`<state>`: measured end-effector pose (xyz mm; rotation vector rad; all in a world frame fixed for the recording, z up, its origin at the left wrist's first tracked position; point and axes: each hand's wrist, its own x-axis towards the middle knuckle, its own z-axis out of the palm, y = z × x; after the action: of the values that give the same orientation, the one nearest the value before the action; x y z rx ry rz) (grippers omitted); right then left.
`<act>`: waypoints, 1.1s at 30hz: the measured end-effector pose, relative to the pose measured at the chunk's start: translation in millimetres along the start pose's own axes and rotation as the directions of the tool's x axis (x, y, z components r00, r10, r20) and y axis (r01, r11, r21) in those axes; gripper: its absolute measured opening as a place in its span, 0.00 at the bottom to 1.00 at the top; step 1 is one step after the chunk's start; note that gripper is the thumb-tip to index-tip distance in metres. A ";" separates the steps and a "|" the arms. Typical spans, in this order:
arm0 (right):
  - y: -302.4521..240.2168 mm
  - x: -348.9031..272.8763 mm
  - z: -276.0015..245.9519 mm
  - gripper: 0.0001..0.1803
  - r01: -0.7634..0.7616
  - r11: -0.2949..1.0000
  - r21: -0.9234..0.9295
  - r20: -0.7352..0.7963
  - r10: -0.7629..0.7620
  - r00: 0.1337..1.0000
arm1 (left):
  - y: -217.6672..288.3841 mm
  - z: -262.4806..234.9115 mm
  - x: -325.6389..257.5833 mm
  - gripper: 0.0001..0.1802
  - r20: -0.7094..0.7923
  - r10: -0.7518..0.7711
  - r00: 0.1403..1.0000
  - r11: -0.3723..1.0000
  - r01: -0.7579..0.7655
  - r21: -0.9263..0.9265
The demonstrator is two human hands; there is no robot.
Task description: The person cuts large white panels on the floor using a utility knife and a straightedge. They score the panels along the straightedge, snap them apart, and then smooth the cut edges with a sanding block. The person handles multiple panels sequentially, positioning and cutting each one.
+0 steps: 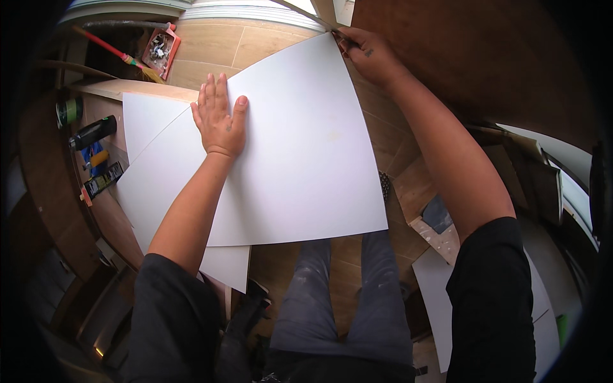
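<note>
A large white board (300, 147) lies across the middle, with another white panel (147, 121) under its left part. My left hand (220, 121) is pressed flat on the board, fingers stretched out and thumb apart. At the board's far right corner, my right hand (373, 57) is closed around the end of a long, thin, straight tool (300, 11). That tool slants away to the upper left and leaves the picture. Its exact kind is not clear, since the fingers cover the gripped end.
A red dustpan (161, 52) with debris and a red-handled broom (108, 48) are at the far left. A black bottle (94, 132) and a dark roll (69, 112) stand left of the boards. More white panels (434, 287) lean at right, beside a wooden piece (437, 239).
</note>
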<state>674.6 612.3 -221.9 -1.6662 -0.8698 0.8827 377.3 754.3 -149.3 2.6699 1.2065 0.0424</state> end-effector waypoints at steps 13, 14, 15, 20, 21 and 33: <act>-12.0 -59.7 -27.1 0.16 0.064 0.976 -0.210 0.071 -0.050 0.996 | -0.5 3.9 2.8 0.39 -0.022 0.029 0.999 1.000 -0.028 0.013; -6.3 -73.5 -30.2 0.17 0.063 0.978 -0.197 0.092 -0.046 0.995 | -0.7 4.2 2.8 0.39 -0.027 0.029 0.999 1.000 -0.029 0.013; -1.5 -90.3 -35.1 0.18 0.159 0.948 -0.277 0.125 -0.128 0.984 | -0.7 4.8 2.8 0.39 -0.031 0.030 0.999 0.999 -0.030 0.012; -13.4 -148.5 -44.8 0.21 -0.006 0.952 -0.305 0.252 0.087 0.964 | -4.6 3.1 0.4 0.39 -0.035 0.025 0.999 1.000 -0.024 0.017; -14.1 -141.9 -45.8 0.20 -0.006 0.965 -0.263 0.190 0.058 0.980 | -5.3 2.8 0.1 0.40 -0.037 0.024 0.999 1.000 -0.023 0.017; -1.0 -13.8 -27.1 0.11 0.094 0.943 -0.319 0.115 -0.060 0.992 | -5.8 7.6 2.1 0.40 -0.041 0.034 0.999 0.999 -0.033 0.033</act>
<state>691.6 588.7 -213.1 -1.8646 -1.1958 0.8093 375.3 758.2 -158.0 2.7300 1.1845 0.0852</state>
